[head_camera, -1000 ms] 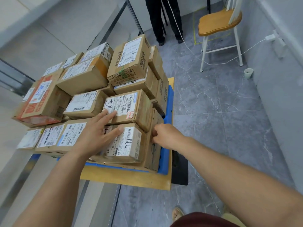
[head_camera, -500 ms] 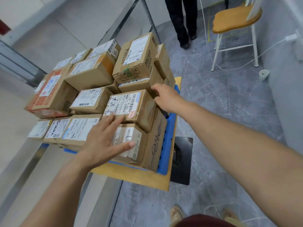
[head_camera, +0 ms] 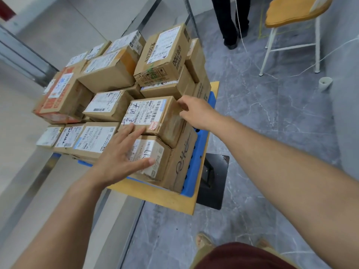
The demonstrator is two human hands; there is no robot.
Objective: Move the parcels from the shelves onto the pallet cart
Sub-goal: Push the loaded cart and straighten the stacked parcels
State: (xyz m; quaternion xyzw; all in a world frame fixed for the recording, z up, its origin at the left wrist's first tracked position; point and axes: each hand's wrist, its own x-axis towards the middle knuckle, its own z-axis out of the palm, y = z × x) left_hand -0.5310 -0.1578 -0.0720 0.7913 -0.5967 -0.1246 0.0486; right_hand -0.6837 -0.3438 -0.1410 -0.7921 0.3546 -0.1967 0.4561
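Parcels [head_camera: 108, 70] on the pallet cart [head_camera: 161, 197] probably need even, gentle squaring: left hand [head_camera: 120, 158] flat, right hand [head_camera: 196, 113] loose against the upper box [head_camera: 153, 113], neither grip closed.

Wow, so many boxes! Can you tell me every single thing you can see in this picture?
parcels: about fifteen, brown cardboard with white labels, stacked on the pallet
pallet: one, blue, under the parcels
cart board: one, yellow wood, under the pallet
black block: one, black, on the floor at the cart's right side
chair: one, wooden seat on white legs, top right
cup: one, white, on the floor by the wall
cable: one, white, trailing over the floor near the chair
other person's legs: two, black trousers, beyond the cart
left hand: one, fingers spread flat on the front parcels
right hand: one, touching the right edge of the handwritten parcel
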